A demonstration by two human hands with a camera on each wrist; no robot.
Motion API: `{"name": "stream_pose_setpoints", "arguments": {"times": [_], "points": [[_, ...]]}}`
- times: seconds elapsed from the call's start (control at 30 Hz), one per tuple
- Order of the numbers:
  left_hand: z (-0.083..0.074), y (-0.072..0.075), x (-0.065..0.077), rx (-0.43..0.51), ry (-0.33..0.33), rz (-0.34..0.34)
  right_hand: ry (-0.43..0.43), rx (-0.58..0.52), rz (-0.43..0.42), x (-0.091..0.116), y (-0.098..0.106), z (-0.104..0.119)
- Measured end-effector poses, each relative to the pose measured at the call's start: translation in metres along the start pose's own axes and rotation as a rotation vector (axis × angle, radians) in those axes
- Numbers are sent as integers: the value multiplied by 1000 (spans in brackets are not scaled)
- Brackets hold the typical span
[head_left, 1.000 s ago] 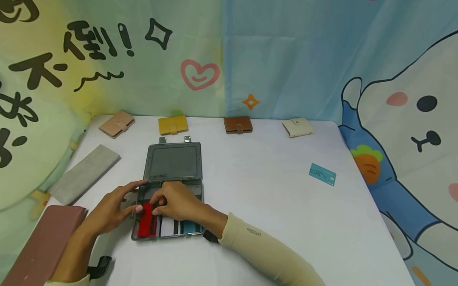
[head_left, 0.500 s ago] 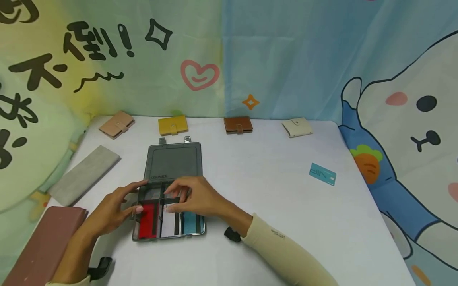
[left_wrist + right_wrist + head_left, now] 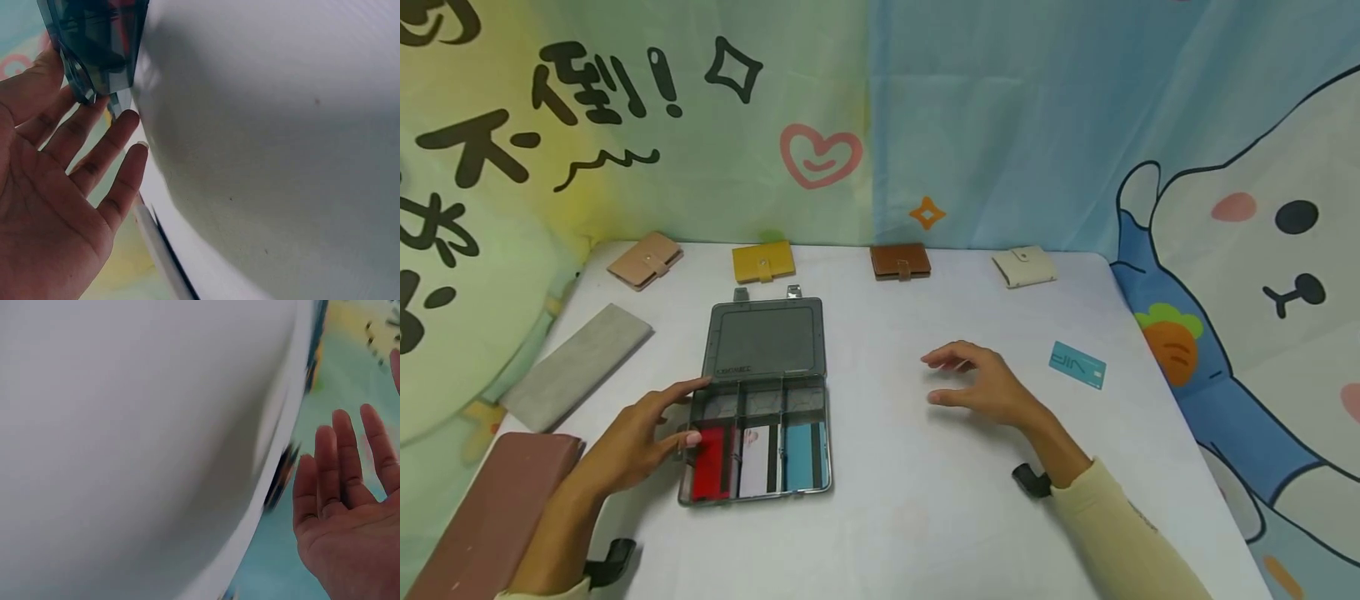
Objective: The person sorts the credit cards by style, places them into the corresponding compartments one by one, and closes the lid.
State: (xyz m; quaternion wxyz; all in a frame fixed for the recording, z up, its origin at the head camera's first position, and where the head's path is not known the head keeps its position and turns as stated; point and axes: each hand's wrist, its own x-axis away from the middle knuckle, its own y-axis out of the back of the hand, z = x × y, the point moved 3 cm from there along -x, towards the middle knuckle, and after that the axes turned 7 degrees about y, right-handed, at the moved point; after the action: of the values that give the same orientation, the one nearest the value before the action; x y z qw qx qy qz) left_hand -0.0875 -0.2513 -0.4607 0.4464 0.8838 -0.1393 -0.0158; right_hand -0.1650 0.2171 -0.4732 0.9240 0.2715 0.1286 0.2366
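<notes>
A grey see-through plastic case [image 3: 766,340] lies on the table with its lid folded back. Its front compartments hold a red card [image 3: 708,465], a white card [image 3: 754,463] and a teal card [image 3: 803,457], each with a dark stripe. My left hand [image 3: 638,440] touches the case's left side, thumb at the rim and index finger by the hinge, the other fingers extended in the left wrist view. Over the table to the right, my right hand [image 3: 983,385] holds nothing, thumb apart from its loosely bent fingers. Beyond it lies a teal VIP card [image 3: 1077,365].
Along the back edge sit a pink wallet [image 3: 646,260], a yellow wallet [image 3: 763,262], a brown wallet [image 3: 900,262] and a cream wallet [image 3: 1025,267]. At the left lie a long grey wallet [image 3: 580,365] and a reddish-brown one [image 3: 497,512]. A printed cloth hangs behind.
My right hand has left the case's compartments and moved right across the table, its fingers spreading apart. The left hand stays at the case's side.
</notes>
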Motion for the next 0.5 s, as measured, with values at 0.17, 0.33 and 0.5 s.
{"name": "stream_pose_setpoints", "arguments": {"times": [0.17,0.33,0.5], "points": [[0,0,0,-4,-3,-7,-116,117,-45,26,45,-32],[1,-1,0,-12,15,-2,-191,204,-83,46,83,-60],[2,-1,0,-11,20,-1,-263,268,-105,60,112,-81]]}}
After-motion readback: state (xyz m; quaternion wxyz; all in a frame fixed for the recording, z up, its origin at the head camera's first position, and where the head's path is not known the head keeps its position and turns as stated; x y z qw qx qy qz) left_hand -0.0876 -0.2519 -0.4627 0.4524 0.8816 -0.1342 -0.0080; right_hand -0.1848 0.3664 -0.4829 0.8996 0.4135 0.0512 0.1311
